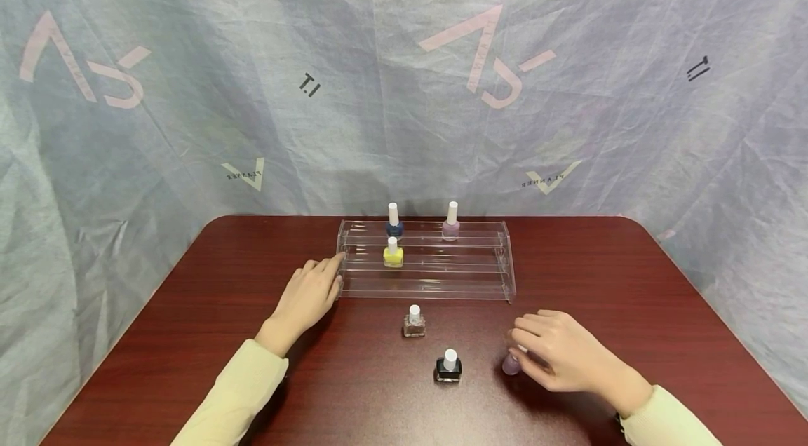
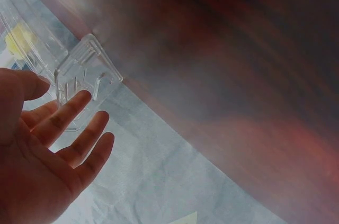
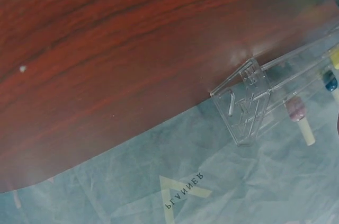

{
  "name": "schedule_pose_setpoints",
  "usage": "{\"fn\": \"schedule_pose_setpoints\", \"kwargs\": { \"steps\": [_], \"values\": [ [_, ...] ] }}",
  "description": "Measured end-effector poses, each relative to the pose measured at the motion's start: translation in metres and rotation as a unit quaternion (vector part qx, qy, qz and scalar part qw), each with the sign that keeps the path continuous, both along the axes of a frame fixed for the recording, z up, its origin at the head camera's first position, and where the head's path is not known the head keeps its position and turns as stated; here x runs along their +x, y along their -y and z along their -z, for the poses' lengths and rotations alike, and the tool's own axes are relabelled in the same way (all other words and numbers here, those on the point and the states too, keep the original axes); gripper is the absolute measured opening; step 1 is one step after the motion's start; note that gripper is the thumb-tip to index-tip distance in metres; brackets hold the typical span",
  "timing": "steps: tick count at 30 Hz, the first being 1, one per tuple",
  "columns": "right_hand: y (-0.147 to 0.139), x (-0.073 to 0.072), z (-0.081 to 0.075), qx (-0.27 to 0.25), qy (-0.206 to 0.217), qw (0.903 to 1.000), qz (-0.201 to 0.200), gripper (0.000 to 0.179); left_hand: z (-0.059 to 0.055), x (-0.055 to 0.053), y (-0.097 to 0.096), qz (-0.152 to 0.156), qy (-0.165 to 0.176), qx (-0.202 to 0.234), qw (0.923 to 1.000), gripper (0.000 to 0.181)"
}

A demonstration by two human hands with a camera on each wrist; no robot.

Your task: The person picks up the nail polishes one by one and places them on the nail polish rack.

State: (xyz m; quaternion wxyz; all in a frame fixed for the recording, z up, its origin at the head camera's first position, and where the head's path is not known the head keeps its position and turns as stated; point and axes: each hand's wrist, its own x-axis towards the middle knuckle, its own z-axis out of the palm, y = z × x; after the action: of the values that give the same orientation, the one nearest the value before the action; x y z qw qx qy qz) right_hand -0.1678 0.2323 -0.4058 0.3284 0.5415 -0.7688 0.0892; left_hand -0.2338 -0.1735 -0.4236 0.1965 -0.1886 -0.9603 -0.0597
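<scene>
A clear stepped acrylic rack (image 1: 423,285) stands at the back of the table. My left hand (image 1: 307,295) rests its fingertips at the rack's left end, fingers fairly straight; the left wrist view shows them spread beside the clear end panel (image 2: 87,70). On the rack's top step are a dark blue nail polish bottle (image 1: 394,228) and a pale pink one (image 1: 450,229). The yellow nail polish bottle (image 1: 393,257) sits one step lower. At the front right, my right hand (image 1: 562,351) pinches a purple nail polish bottle (image 1: 510,365) low over the table; its cap is mostly behind the fingers.
Between the hands, a brownish glitter nail polish bottle (image 1: 414,325) and a black one (image 1: 449,369) stand upright on the dark red table (image 1: 189,306), in front of the rack. A grey printed cloth (image 1: 353,116) hangs behind the table and along both sides.
</scene>
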Motion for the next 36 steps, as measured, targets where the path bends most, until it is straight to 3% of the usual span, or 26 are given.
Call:
{"fn": "schedule_pose_setpoints", "kwargs": {
  "steps": [15,36],
  "values": [
    [-0.0005,0.0018,0.006,-0.01,0.015,0.9996,-0.021,0.018,-0.0014,0.0007,-0.0003,0.001,0.004,-0.001,1.0,0.042],
    [0.0032,0.0005,0.0007,-0.005,0.006,0.9999,-0.008,0.019,-0.0006,0.0005,-0.0003,0.0,0.003,0.002,1.0,0.043]
  ]
}}
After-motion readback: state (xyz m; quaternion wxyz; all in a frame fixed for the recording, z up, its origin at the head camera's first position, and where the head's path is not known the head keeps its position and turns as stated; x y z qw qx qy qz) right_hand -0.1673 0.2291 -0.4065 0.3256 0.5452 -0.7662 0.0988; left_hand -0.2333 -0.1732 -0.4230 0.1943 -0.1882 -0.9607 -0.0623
